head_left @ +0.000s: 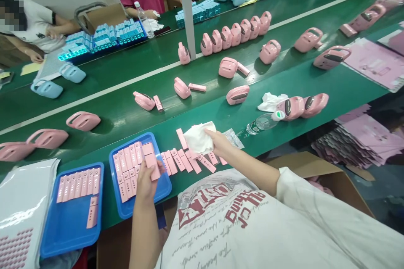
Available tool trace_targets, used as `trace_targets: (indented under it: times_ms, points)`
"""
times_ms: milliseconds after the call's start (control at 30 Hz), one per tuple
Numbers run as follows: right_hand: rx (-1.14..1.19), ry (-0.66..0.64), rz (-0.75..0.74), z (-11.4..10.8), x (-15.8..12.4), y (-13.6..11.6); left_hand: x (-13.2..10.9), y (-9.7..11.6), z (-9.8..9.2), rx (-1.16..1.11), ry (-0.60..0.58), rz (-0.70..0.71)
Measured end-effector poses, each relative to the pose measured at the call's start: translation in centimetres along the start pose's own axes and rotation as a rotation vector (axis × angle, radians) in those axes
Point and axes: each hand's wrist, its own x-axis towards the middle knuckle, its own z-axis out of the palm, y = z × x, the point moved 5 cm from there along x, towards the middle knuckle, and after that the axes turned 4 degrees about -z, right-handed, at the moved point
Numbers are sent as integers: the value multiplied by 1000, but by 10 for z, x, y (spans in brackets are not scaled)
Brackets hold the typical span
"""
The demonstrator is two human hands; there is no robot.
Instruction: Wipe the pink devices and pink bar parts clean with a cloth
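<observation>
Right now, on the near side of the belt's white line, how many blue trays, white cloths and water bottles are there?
Blue trays: 2
White cloths: 2
Water bottles: 1
Total: 5

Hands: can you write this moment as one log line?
left hand: holds pink bar over blue tray | right hand: grips white cloth

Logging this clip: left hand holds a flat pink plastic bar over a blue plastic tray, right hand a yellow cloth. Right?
No: the head view shows the right hand gripping a white crumpled cloth, not yellow. The left hand does hold the flat pink plastic bar over the blue plastic tray.
</observation>
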Motion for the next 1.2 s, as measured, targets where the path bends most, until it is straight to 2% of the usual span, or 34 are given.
trace_targets:
  times_ms: [33,100,167,233,333,400,433,467,567,600,633,733,767,800,833,900,967,1000,1067,1133,1200]
  points:
    - [-45,-31,-50,9,-3,-3,-5,8,13,-12,-62,4]
    - [-208,-136,-248,29,-11,-14,-13,22,40,-33,-182,26]
    - [-444,-305,-529,52,-25,-26,-19,31,64,-45,-274,46]
    - [-703,-498,-813,70,-42,-28,-22,34,81,-75,-312,40]
    - [-1027,-801,-1167,81,-65,-13,-23,31,92,-179,-222,-23]
    - [-1152,-959,-1317,81,-73,-3,-24,27,94,-240,-144,-65]
    - [-1188,-975,-1360,80,-73,-3,-26,26,95,-255,-132,-78]
    - [-1219,-932,-1373,80,-71,-6,-28,26,98,-260,-149,-82]
    - [-1309,-650,-1273,81,-55,-24,-34,29,106,-247,-251,-59]
    - [-1331,-636,-1248,83,-54,-27,-36,30,107,-252,-260,-52]
    - [-1344,-704,-1251,86,-56,-27,-36,32,107,-268,-242,-42]
    - [-1259,-1092,-1346,91,-74,-18,-35,39,101,-332,-149,1]
    - [-1200,-1106,-1345,89,-76,-19,-35,41,101,-328,-169,11]
    - [-1128,-1026,-1307,87,-72,-25,-36,43,102,-308,-220,21]
    - [-1036,-872,-1226,83,-63,-34,-38,45,105,-279,-290,30]
    - [-781,-510,-966,68,-38,-53,-44,47,109,-226,-405,55]
    - [-479,-272,-683,52,-17,-61,-48,49,111,-211,-446,86]
    - [-346,-218,-570,47,-10,-62,-50,50,111,-211,-437,97]
    - [-157,-203,-444,44,-6,-62,-50,51,109,-231,-382,97]
    - [-82,-242,-404,44,-10,-62,-47,50,106,-268,-313,80]
    - [-89,-272,-400,46,-19,-62,-45,50,104,-296,-298,64]
